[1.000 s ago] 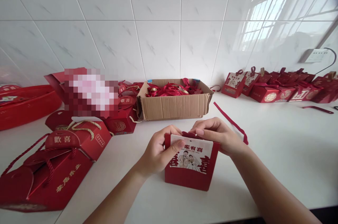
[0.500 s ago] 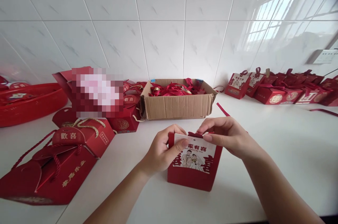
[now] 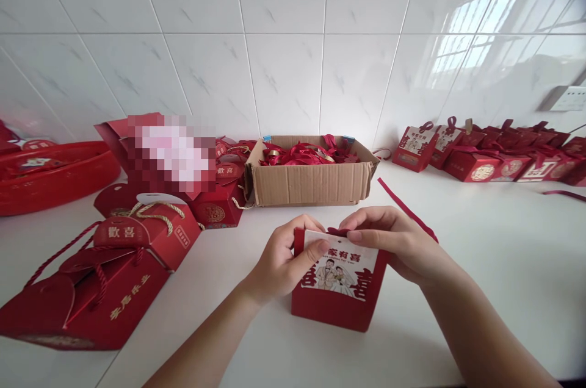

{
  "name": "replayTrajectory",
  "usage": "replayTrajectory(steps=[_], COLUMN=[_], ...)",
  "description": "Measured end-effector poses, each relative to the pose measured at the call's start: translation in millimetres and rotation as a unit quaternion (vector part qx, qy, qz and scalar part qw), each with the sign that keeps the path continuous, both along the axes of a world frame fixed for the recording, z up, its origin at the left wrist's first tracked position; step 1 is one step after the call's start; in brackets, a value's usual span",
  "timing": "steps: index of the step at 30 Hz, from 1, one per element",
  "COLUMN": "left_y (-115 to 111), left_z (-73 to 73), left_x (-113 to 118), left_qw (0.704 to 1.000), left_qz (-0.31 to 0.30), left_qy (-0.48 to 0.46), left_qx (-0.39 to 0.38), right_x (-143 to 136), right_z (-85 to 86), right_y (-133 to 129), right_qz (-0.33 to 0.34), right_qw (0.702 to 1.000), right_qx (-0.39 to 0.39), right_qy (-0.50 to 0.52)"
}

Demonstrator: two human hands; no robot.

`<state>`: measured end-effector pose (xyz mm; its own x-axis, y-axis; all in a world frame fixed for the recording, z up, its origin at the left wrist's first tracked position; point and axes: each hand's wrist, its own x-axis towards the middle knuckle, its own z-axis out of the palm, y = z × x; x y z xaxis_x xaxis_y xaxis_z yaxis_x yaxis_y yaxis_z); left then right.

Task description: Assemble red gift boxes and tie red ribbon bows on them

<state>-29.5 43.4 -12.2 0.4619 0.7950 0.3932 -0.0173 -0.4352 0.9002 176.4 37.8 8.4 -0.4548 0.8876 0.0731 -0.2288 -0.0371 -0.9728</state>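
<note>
Head view: left hand (image 3: pixel 289 258) and right hand (image 3: pixel 392 240) pinch the red box (image 3: pixel 336 290) by its top, far side hidden. Probably light, creasable card; grip the edges gently.

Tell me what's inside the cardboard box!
Inside the box: red ribbons in a tangled heap, with gold bits among them. The box's front and the upper ribbons cover whatever lies deeper.

A smooth white tabletop (image 3: pixel 513 254) carries a brown cardboard carton (image 3: pixel 315 185) at far centre, red rope-handled paper boxes (image 3: pixel 86 302) at left and a narrow red ribbon (image 3: pixel 405 206) at right. Near centre stands a red card box with a white panel (image 3: pixel 329 313).
</note>
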Motion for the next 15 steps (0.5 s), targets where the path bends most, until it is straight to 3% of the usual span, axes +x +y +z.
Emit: replayTrajectory(steps=[3, 10, 15], left_y=[-0.4, -2.5, -1.0], left_z=[0.6, 0.7, -1.0], left_x=[0.1, 0.3, 1.1], left_qw=[1.000, 1.000, 0.998], left_qz=[0.006, 0.019, 0.059], left_qy=[0.004, 0.003, 0.014], left_qx=[0.000, -0.009, 0.011], right_x=[-1.0, -2.3, -1.6], right_z=[-0.5, -2.2, -1.9], right_y=[0.4, -3.4, -5.2], right_qz=[-0.003, -0.031, 0.003], right_qw=[1.000, 0.991, 0.988], right_qx=[0.009, 0.130, 0.155], right_qy=[0.001, -0.031, -0.029])
